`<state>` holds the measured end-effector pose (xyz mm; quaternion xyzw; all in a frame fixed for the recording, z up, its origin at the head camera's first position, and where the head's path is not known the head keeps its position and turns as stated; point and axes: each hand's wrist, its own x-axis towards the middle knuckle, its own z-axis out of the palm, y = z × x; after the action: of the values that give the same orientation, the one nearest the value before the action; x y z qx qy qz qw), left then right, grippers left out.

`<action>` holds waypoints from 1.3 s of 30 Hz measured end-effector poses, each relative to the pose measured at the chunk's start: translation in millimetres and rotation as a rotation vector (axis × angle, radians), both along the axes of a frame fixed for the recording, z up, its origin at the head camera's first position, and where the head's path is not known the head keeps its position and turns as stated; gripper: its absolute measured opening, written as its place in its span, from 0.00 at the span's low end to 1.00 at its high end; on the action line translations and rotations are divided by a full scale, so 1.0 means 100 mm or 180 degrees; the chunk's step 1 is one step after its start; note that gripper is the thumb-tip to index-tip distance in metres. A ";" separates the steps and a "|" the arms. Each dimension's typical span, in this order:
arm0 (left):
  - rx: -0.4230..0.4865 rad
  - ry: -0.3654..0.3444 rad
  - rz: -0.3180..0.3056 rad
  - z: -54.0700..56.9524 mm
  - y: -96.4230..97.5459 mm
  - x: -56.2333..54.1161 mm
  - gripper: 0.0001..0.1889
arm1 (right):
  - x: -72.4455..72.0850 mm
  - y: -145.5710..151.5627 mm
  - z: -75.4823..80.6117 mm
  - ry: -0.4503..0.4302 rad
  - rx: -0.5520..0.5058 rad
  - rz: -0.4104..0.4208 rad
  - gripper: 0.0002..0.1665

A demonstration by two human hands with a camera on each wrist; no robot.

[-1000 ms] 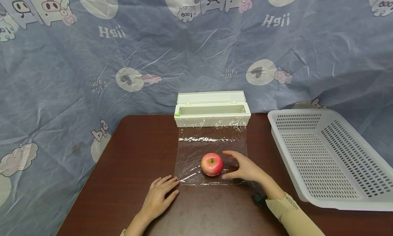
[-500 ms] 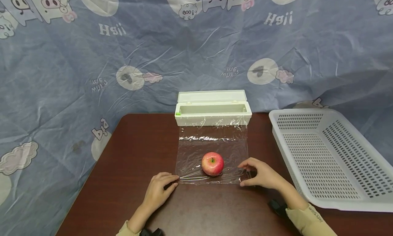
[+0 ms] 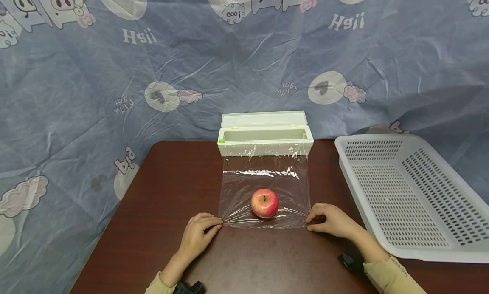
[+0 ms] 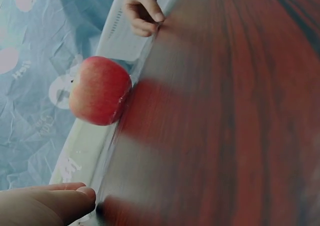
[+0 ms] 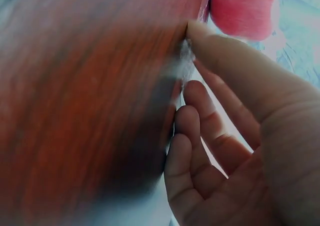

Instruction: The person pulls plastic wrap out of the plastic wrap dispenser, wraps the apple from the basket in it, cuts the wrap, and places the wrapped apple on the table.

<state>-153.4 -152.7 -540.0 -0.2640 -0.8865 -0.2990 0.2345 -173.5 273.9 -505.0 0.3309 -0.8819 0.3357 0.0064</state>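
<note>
A red apple (image 3: 265,203) sits stem-up on a sheet of clear plastic film (image 3: 244,187), closer to the film's front edge than to its far end. To the left of the apple and a little nearer the person, the left hand (image 3: 198,233) pinches the film's front left corner between thumb and fingers, and creases fan from that corner toward the apple. On the apple's other side, the right hand (image 3: 333,220) pinches the front right corner in the same manner — the right wrist view is blurred there, so I cannot tell just how much film is caught. Both hands are well apart from the apple. Straight beyond the apple stands a long pale box (image 3: 265,150), its hinged lid (image 3: 263,119) tipped up at the back; the film runs from under the apple to the box's front wall, and a small green piece (image 3: 221,140) marks the rim's left end. Well to the right of the apple is a white perforated basket (image 3: 395,204). Beneath the apple and film spreads a dark reddish-brown table (image 3: 179,179), and farthest behind the apple hangs a blue-grey cloth (image 3: 229,64) printed with cartoon figures and lettering.
</note>
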 end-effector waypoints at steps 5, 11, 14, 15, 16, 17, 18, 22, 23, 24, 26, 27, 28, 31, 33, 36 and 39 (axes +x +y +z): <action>0.0058 0.0046 -0.0020 -0.01 0.00 -0.01 0.10 | -0.02 0.01 -0.03 0.0175 -0.0004 0.0060 0.07; 0.0207 -0.0005 -0.0055 0.00 0.01 -0.02 0.09 | -0.01 0.05 -0.08 0.0057 -0.0207 -0.0098 0.05; 0.0329 -0.0109 -0.0058 0.01 0.01 -0.01 0.08 | -0.01 0.07 -0.10 -0.0112 -0.0300 -0.0200 0.04; 0.0377 -0.0141 -0.0055 0.02 0.01 -0.01 0.08 | -0.01 0.07 -0.10 -0.0174 -0.0329 -0.0229 0.04; 0.0435 -0.0201 -0.0051 0.02 0.01 -0.01 0.08 | -0.01 0.07 -0.09 -0.0223 -0.0348 -0.0255 0.05; 0.0506 -0.0251 -0.0052 0.02 0.02 -0.01 0.08 | -0.01 0.07 -0.09 -0.0264 -0.0375 -0.0270 0.05; 0.0575 -0.0311 -0.0056 0.03 0.02 -0.01 0.07 | -0.01 0.07 -0.08 -0.0285 -0.0394 -0.0286 0.05; 0.0856 -0.0415 -0.0166 0.04 0.03 -0.04 0.07 | -0.02 0.03 -0.05 -0.0289 -0.0502 -0.0311 0.06; 0.0907 -0.0414 -0.0200 0.05 0.04 -0.05 0.07 | -0.02 0.01 -0.03 -0.0281 -0.0542 -0.0314 0.06; 0.0937 -0.0411 -0.0223 0.06 0.04 -0.07 0.06 | -0.02 -0.01 -0.01 -0.0273 -0.0579 -0.0322 0.06; 0.1002 -0.0428 -0.0254 0.07 0.06 -0.10 0.05 | -0.01 -0.07 0.07 -0.0258 -0.0659 -0.0347 0.06; 0.1028 -0.0450 -0.0245 0.08 0.07 -0.11 0.05 | 0.00 -0.10 0.12 -0.0266 -0.0694 -0.0371 0.06; 0.1038 -0.0465 -0.0227 0.08 0.08 -0.13 0.04 | 0.00 -0.12 0.17 -0.0271 -0.0714 -0.0401 0.06; 0.1167 -0.0605 -0.0175 0.09 0.11 -0.18 0.04 | 0.02 -0.19 0.31 -0.0354 -0.0759 -0.0488 0.04; 0.1275 -0.0695 -0.0137 0.11 0.15 -0.20 0.04 | 0.02 -0.22 0.34 -0.0407 -0.0792 -0.0546 0.03; 0.1437 -0.0813 -0.0124 0.23 0.22 -0.19 0.05 | 0.00 -0.24 0.33 -0.0497 -0.0901 -0.0596 0.03; 0.1495 -0.0890 -0.0109 0.37 0.28 -0.15 0.04 | -0.05 -0.22 0.24 -0.0541 -0.1069 -0.0628 0.03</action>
<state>-168.1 -124.5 -503.4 -0.1734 -0.8120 -0.5339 0.1596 -178.3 252.0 -480.9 0.2077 -0.8391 0.5024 0.0199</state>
